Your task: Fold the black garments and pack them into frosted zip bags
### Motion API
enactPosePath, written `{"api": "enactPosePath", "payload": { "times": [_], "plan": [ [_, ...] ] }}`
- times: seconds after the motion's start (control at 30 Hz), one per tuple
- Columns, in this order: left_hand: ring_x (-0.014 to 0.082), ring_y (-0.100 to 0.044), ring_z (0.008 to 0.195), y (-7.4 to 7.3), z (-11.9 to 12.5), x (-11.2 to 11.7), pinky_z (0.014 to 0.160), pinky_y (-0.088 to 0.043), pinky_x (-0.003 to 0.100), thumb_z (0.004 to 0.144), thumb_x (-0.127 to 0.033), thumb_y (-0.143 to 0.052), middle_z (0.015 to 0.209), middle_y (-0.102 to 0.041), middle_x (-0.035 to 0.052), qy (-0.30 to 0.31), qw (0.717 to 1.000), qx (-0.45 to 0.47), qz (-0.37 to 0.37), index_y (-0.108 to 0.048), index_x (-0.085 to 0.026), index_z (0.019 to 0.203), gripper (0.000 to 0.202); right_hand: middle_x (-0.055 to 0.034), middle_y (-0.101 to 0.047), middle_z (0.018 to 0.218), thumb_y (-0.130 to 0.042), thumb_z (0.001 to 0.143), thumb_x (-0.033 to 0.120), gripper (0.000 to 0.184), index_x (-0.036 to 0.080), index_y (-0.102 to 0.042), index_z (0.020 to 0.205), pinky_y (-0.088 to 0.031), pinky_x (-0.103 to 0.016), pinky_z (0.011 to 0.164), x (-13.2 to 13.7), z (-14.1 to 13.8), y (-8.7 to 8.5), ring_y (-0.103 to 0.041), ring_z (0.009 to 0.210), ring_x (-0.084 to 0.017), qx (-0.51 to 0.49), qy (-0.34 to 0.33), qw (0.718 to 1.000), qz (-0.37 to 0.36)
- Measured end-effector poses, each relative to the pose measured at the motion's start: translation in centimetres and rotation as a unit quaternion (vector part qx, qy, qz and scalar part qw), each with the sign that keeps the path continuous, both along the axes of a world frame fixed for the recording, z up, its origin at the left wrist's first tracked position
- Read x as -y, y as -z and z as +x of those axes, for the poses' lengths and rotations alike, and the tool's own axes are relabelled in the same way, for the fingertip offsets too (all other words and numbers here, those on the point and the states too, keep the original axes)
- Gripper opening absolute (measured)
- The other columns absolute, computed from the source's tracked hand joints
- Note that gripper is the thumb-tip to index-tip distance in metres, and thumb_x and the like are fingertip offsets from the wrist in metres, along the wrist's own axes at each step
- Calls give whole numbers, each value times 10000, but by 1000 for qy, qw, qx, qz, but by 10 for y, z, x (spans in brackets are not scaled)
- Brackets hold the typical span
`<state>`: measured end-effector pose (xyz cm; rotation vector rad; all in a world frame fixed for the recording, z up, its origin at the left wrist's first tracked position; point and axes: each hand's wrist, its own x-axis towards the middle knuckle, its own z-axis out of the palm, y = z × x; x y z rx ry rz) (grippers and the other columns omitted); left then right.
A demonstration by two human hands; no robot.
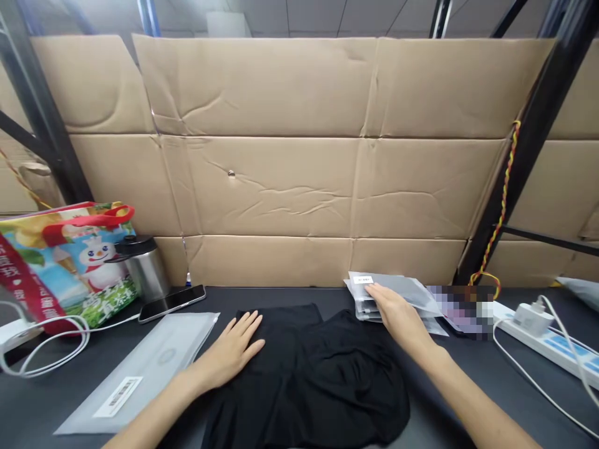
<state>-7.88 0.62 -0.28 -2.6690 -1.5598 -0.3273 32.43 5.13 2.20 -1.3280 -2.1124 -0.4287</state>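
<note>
A black garment lies on the dark tabletop, its left side fairly smooth and its right side bunched up; the exact kind of clothing is unclear. My left hand rests flat on the garment's upper left edge, fingers spread, holding nothing. At the right, my right hand reaches over a stack of frosted plastic bags with its fingers stretched out. Its fingertips are beside a small white label on the top bag; whether they press on it is hard to tell. Left of the garment lies a flat frosted bag bearing a barcode label.
A phone with a white cable, a steel flask and a colourful shopping bag stand at the left. To the right lie a white power strip with a charger and a blurred item. Cardboard walls the back.
</note>
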Motion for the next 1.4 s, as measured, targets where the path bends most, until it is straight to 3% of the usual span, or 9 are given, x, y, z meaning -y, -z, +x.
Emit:
{"api": "enactPosePath", "payload": {
  "times": [0.13,0.27,0.43,0.57,0.77,0.9,1.0,1.27,1.4],
  "plan": [
    [267,-202,1383,4,5,2,1104,-212,505,986,-431,-339,1510,-252,98,-18,999,19,33,-156,-224,1483,569,-82,-535,1327,-304,892,82,475,184,-490,1317,-369,-416,1064,15,-41,-21,-468,1244,-219,-1,-60,997,38],
    [250,-210,1386,-13,16,13,1123,-194,498,983,-376,-390,1523,-235,87,17,988,56,145,-52,-230,1491,627,-94,-595,1255,-344,871,18,476,168,-509,1291,-425,-417,1024,32,-104,-24,-538,1173,-216,33,-184,979,85],
    [234,-443,1275,-22,30,24,1048,-403,407,977,-307,-437,1399,-467,71,110,970,85,199,-312,-241,1424,469,-72,-688,1029,-487,889,96,248,148,-581,1113,-505,-342,885,42,-149,-5,-641,961,-204,13,-257,964,61],
    [195,-623,1070,-20,36,25,925,-517,307,988,-207,-405,1201,-636,67,158,959,109,210,-485,-197,1292,315,-61,-674,989,-534,891,183,169,167,-563,1056,-500,-327,824,49,-157,-4,-627,919,-198,6,-273,960,55],
    [201,-615,1076,-31,32,34,934,-497,313,967,-246,-449,1167,-651,54,134,976,134,111,-559,-215,1190,250,-17,-623,734,-418,920,108,202,186,-545,783,-469,-301,732,57,-165,-6,-585,710,-153,33,-285,955,77],
    [232,-532,1188,-36,24,42,1002,-435,356,867,-271,-604,1302,-565,56,124,983,133,-2,-549,-240,1207,345,-24,-639,824,-550,873,179,16,178,-553,889,-457,-306,747,57,-166,2,-584,784,-174,48,-301,952,33],
    [220,-572,1131,-34,24,42,978,-450,350,882,-233,-572,1222,-616,38,130,976,166,-50,-570,-248,1164,282,-37,-658,919,-608,845,198,157,166,-556,990,-449,-315,787,58,-170,10,-590,861,-191,79,-318,945,15],
    [196,-641,976,-33,28,38,884,-497,296,980,-287,-400,1018,-682,14,131,973,180,-52,-616,-252,1047,230,-21,-662,858,-575,863,161,19,178,-565,864,-442,-286,711,56,-180,22,-603,807,-171,101,-273,956,16],
    [201,-644,954,-34,29,40,855,-510,298,946,-293,-471,1014,-674,23,126,977,170,-29,-597,-241,1054,174,-11,-634,746,-508,892,118,109,175,-563,818,-416,-293,622,54,-184,25,-575,681,-165,107,-241,963,58]
  ]
}}
